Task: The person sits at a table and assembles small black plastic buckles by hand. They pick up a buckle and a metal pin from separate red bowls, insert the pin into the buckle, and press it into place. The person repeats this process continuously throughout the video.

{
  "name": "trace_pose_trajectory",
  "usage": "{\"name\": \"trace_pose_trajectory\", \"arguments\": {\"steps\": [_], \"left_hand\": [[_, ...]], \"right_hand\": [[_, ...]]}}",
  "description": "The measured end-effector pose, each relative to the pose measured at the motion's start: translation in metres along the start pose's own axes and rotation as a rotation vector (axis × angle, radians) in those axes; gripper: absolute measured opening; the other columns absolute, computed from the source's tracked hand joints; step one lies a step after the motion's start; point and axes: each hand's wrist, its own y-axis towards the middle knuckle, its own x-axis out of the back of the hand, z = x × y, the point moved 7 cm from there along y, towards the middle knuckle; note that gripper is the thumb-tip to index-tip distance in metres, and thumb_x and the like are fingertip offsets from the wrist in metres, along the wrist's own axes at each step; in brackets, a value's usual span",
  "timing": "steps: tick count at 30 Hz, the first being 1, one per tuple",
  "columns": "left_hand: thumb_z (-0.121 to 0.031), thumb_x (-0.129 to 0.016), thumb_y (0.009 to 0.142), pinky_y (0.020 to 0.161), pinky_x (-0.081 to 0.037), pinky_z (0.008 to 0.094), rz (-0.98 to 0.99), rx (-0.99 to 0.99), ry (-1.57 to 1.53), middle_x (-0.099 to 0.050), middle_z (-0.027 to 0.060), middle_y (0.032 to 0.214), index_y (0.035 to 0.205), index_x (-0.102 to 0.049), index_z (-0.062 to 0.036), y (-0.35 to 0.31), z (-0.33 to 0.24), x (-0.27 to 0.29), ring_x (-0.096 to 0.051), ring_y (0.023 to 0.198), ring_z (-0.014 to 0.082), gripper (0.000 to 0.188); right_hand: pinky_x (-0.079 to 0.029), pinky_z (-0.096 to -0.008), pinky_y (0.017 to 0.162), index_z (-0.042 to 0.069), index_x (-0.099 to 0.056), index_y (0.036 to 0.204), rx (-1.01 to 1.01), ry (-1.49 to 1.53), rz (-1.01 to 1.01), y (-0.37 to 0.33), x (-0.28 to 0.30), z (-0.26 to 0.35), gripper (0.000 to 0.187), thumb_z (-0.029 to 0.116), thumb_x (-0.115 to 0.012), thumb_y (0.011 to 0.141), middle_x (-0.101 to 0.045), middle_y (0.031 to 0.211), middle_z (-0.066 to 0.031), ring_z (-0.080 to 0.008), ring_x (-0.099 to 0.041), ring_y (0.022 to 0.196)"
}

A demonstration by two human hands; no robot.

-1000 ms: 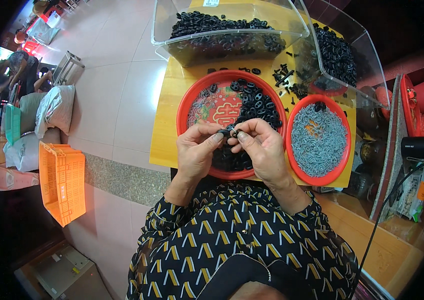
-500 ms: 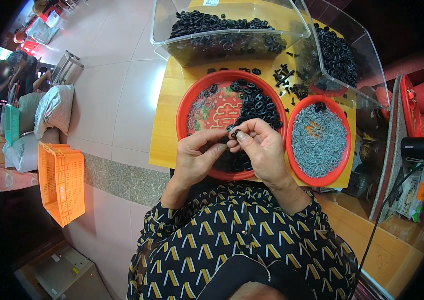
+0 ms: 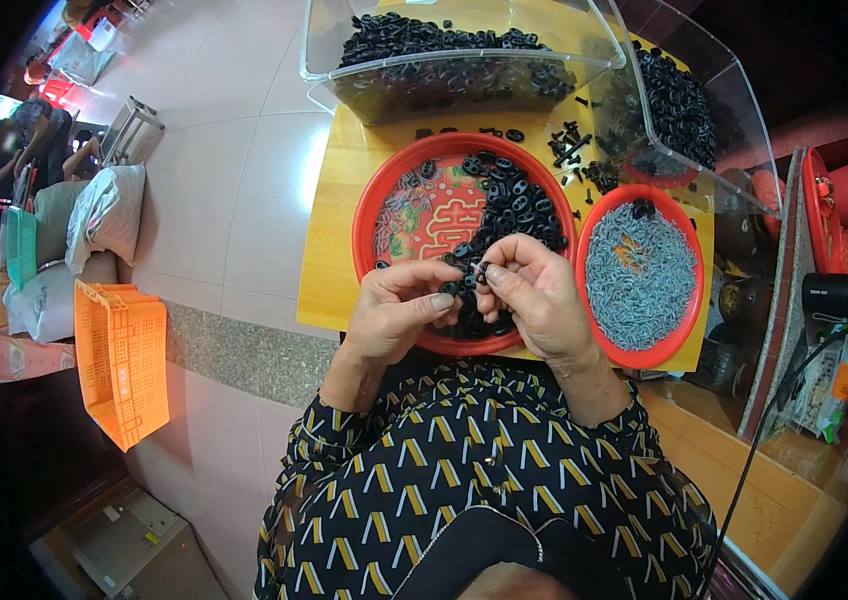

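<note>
Left hand (image 3: 396,308): frame centre, thumb and forefinger parted; cannot tell if holding.
Right hand (image 3: 536,298): centre, pinching a small dark piece (image 3: 481,271).
Red tray (image 3: 364,220): beneath both.

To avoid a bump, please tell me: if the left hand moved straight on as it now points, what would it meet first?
Most likely the small dark part pinched by the right hand, just ahead of the left hand; from this one view, depth is unclear.
</note>
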Motion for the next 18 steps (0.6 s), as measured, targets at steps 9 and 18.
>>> {"name": "trace_pose_trajectory", "arguments": {"steps": [9,18], "left_hand": [[-0.003,-0.063,0.075,0.058,-0.048,0.0233,0.073,-0.068,-0.111,-0.061,0.0117,0.081,0.103,-0.054,0.0008,0.000,-0.005,0.000,-0.059,0.066,0.0149,0.030],[-0.004,-0.067,0.072,0.060,-0.049,0.0222,0.033,-0.176,-0.015,-0.062,0.0090,0.081,0.102,-0.054,0.0015,0.001,-0.003,0.004,-0.059,0.068,0.0125,0.033]], "right_hand": [[-0.044,-0.0164,0.049,-0.001,-0.052,0.089,-0.001,-0.141,-0.066,-0.010,-0.004,0.009,0.010,0.001,-0.055,0.080,-0.055,0.073,-0.0029,-0.0057,-0.053,0.059],[-0.042,-0.0168,0.051,-0.001,-0.052,0.086,0.004,-0.240,-0.077,-0.010,-0.009,0.009,0.009,0.001,-0.056,0.079,-0.054,0.072,0.0004,-0.0025,-0.051,0.060]]}}
